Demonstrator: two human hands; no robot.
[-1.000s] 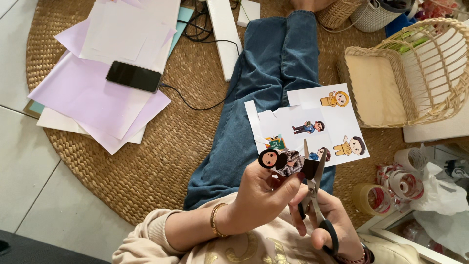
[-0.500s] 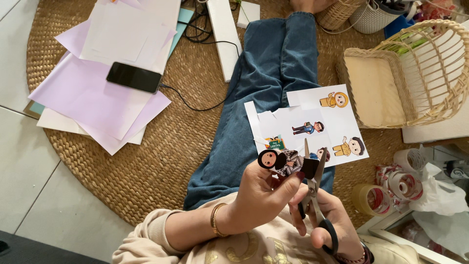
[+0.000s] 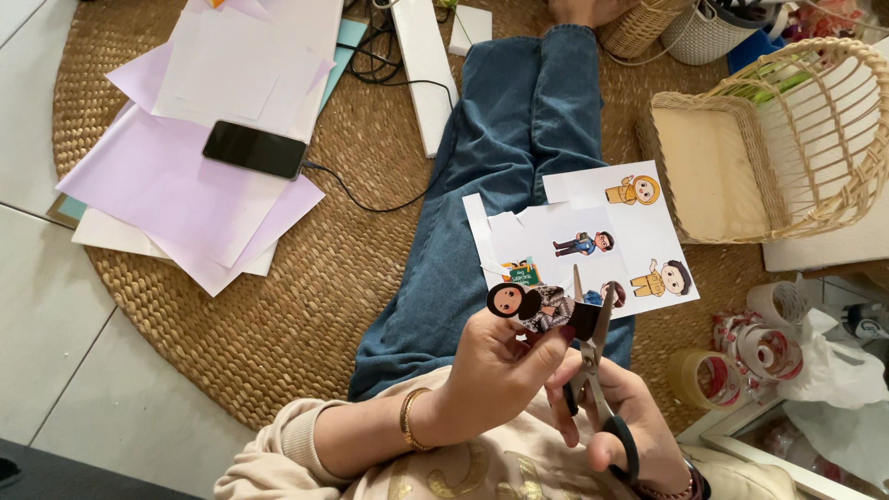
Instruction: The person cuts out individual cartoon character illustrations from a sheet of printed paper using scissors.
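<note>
Cutout figure (image 3: pixel 535 306) pinched in left hand (image 3: pixel 491 375), scissors (image 3: pixel 593 370) gripped right.

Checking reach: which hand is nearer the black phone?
Left. The left hand, holding the paper cutout, is closer to the black phone; the right hand, with scissors, sits farther right.

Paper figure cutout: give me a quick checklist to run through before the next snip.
1. Left hand grips the paper figure cutout by its edge: ok.
2. Right hand has fingers in the scissors handles: ok.
3. Blades open around the cutout's dark edge: ok.
4. Left fingertips well away from the blades: not ok, they sit close beside them.
5. Blade lined up on the figure's outline: cannot tell, too small to see.
6. Printed sheet of remaining figures lies flat on the knee, apart from the blades: ok.
</note>
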